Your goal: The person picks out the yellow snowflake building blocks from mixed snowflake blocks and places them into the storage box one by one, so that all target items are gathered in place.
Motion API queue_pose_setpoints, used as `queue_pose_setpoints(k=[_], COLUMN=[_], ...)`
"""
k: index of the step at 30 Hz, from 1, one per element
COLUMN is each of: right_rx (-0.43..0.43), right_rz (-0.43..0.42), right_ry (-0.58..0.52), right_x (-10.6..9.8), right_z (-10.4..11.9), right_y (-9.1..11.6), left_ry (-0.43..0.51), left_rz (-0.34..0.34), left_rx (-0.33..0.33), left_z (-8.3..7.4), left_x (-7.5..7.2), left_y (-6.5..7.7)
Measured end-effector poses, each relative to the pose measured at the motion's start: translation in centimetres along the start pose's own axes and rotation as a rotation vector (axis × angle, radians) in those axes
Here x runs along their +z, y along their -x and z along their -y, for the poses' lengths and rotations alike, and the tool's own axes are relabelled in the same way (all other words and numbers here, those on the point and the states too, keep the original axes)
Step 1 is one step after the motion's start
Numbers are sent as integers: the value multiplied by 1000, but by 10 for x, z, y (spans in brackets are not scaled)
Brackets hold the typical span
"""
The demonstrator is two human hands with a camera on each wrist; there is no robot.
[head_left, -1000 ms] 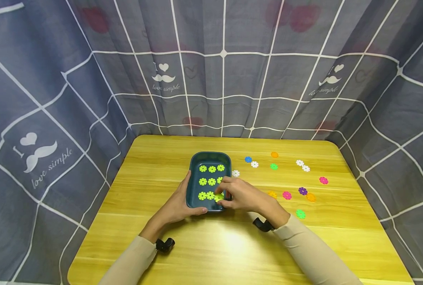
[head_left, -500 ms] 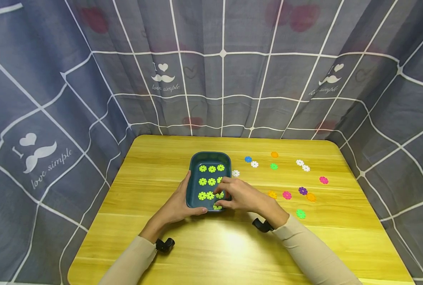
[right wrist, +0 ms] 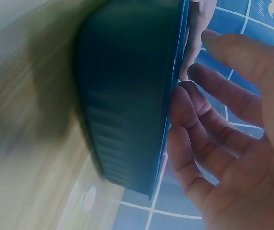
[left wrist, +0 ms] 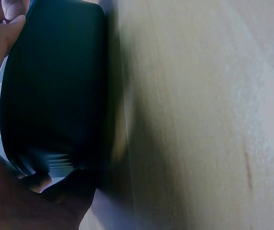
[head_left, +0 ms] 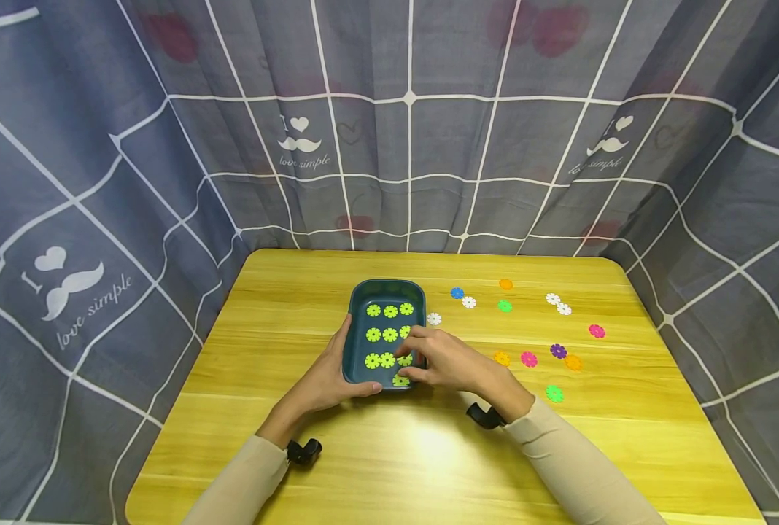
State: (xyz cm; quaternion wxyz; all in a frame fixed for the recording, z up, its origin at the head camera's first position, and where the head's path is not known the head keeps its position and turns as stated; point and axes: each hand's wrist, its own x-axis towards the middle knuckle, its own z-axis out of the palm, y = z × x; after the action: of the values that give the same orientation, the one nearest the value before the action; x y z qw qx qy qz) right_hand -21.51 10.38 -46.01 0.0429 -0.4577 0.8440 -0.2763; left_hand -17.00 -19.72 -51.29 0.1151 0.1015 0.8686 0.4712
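A dark blue-green tray stands on the wooden table, with rows of yellow-green snowflake discs lying flat in it. My left hand grips its left side and near corner, thumb along the front rim; the left wrist view shows the tray's outer wall. Over the tray's right rim reaches my right hand. Its thumb and index finger are apart, with nothing between them in the right wrist view. Just below those fingertips a yellow-green snowflake disc lies at the tray's front. The right hand partly covers some discs.
Right of the tray, loose snowflake discs are scattered on the table: blue, white, green, pink, purple and orange. A grey checked curtain hangs behind the table and along its sides.
One second ago the right fingers held a yellow-green snowflake disc over the front row. It has been let go and lies at the tray's front. The left hand has stayed put.
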Motion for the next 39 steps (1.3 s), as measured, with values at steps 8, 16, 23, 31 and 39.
queue_pose_setpoints(k=[8, 16, 23, 31, 39], right_rx=[10, 4, 12, 44, 89], right_rz=[-29, -68, -99, -137, -212], right_ry=[6, -13, -6, -9, 27], right_x=[0, -2, -5, -9, -12], right_z=[-1, 0, -4, -9, -20], right_y=[4, 7, 13, 21, 38], left_ry=[12, 8, 6, -8, -9], left_rz=[-1, -1, -2, -4, -12], left_rx=[20, 27, 24, 19, 19], left_z=[1, 0, 1, 3, 3], left_x=[0, -2, -4, -5, -4], left_y=[1, 1, 1, -2, -3])
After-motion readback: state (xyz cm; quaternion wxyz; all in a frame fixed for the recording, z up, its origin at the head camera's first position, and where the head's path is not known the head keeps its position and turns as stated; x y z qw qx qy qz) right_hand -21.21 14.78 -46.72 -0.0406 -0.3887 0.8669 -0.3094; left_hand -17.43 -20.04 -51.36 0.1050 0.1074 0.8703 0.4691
